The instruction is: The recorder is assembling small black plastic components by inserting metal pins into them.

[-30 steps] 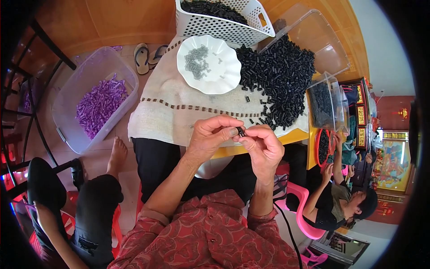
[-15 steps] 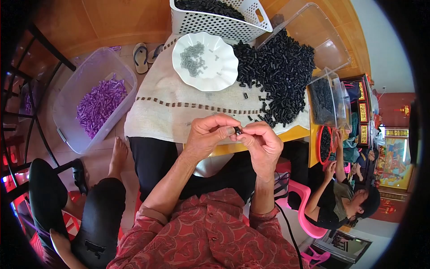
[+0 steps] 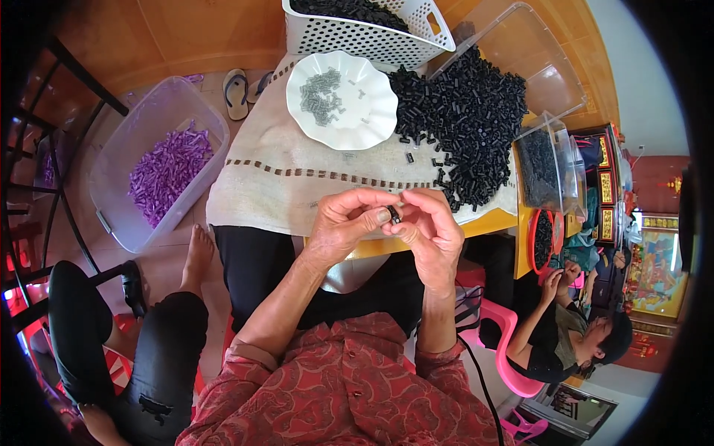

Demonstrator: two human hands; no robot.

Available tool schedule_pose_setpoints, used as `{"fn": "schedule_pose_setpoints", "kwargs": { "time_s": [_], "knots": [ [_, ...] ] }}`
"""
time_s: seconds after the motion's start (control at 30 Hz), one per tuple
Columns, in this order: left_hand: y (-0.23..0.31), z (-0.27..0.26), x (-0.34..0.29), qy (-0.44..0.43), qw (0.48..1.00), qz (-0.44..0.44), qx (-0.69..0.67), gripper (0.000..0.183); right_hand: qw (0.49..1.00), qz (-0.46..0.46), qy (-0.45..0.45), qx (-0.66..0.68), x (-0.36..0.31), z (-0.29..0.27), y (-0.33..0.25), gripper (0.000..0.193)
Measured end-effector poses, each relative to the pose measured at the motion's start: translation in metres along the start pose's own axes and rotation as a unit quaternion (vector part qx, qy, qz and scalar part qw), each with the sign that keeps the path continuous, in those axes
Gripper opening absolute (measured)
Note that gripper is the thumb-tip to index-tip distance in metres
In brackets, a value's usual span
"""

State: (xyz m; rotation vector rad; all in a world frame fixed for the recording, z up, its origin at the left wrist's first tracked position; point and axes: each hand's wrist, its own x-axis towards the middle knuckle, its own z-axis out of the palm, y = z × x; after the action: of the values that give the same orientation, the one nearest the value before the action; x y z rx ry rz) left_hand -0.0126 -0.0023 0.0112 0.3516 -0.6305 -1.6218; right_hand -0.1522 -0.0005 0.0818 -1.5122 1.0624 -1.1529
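In the head view, my left hand (image 3: 338,227) pinches a short, shiny black piece (image 3: 394,215); my right hand (image 3: 433,241) curves beside it, grip unclear. Beyond my fingers: brown-striped pale cloth (image 3: 256,197), glossy scalloped plate (image 3: 358,137), heaped black cylinders (image 3: 480,137).

Apparently no legible lettering anywhere.

Glossy white plate (image 3: 368,100), matt cloth (image 3: 260,195), shiny plastic pieces (image 3: 476,130)
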Motion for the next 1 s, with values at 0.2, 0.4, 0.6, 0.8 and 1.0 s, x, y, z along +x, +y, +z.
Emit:
{"fn": "schedule_pose_setpoints", "kwargs": {
  "time_s": [0.2, 0.4, 0.6, 0.8, 1.0],
  "knots": [
    [0.006, 0.007, 0.002, 0.031, 0.998, -0.018, -0.042, 0.043, 0.999, 0.013, -0.04, -0.002, 0.003, 0.002, -0.003, 0.039],
    [0.0, -0.002, 0.002, 0.006, 0.999, -0.041, -0.009, 0.035, 0.999, -0.01, -0.039, -0.033, 0.002, -0.001, 0.002, 0.034],
    [-0.002, -0.003, 0.001, -0.035, 0.998, -0.038, -0.046, 0.041, 0.999, -0.037, -0.008, -0.012, 0.001, -0.001, 0.004, 0.033],
    [0.006, 0.001, -0.004, -0.04, 0.998, -0.045, 0.036, 0.052, 0.999, -0.05, 0.004, -0.015, 0.0, -0.001, 0.005, 0.033],
    [0.003, 0.001, -0.006, -0.032, 0.997, -0.018, 0.067, 0.047, 0.998, -0.054, 0.016, -0.015, -0.003, 0.001, 0.005, 0.03]
  ]
}}
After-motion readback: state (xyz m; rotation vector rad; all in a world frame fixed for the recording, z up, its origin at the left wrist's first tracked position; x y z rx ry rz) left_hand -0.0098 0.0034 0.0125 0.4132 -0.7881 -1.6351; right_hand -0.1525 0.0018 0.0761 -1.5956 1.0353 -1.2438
